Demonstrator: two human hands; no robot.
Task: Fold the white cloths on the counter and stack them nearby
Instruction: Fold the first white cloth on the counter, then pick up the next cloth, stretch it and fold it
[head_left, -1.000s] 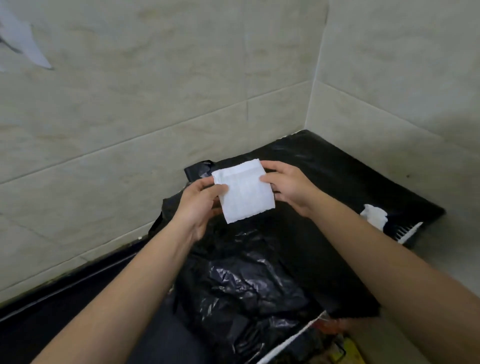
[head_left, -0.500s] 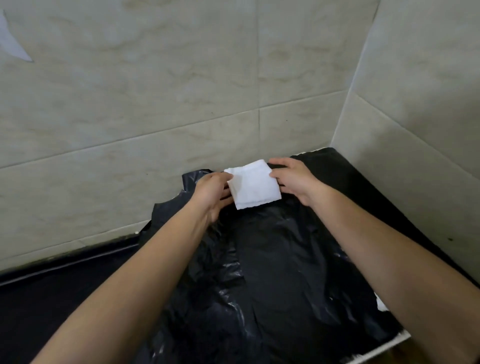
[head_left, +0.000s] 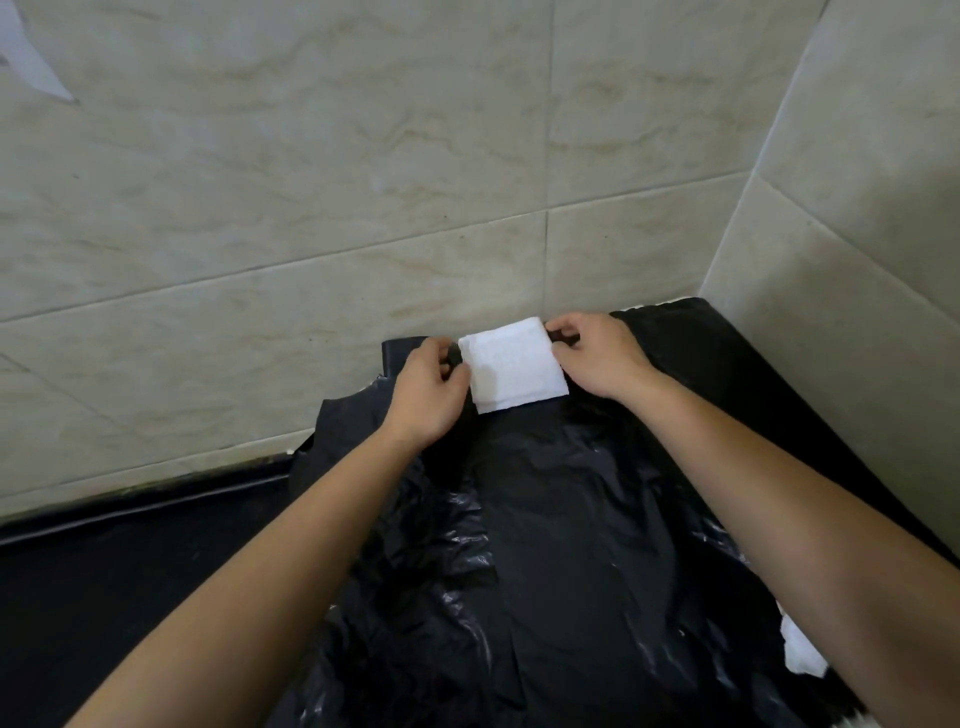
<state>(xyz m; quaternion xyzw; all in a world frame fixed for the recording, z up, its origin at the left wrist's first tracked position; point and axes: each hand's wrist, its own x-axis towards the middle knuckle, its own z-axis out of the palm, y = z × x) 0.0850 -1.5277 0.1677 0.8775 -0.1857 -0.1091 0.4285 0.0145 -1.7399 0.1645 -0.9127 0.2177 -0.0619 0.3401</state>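
Observation:
A small folded white cloth (head_left: 511, 366) lies at the far edge of the black counter, close to the tiled back wall. My left hand (head_left: 428, 387) pinches its left edge with curled fingers. My right hand (head_left: 597, 356) pinches its right edge, thumb and fingers at the upper right corner. The cloth looks like a flat square with layered edges at the bottom. Another crumpled white cloth (head_left: 800, 649) shows at the lower right, partly hidden by my right forearm.
A crinkled black plastic bag (head_left: 545, 545) covers most of the black counter (head_left: 104, 597). Beige tiled walls (head_left: 311, 208) meet in a corner at the right, boxing in the counter's far and right sides.
Both hands carried the folded cloth away from me and down toward the back wall. It was held up in the air before; now it sits low at the counter's far edge.

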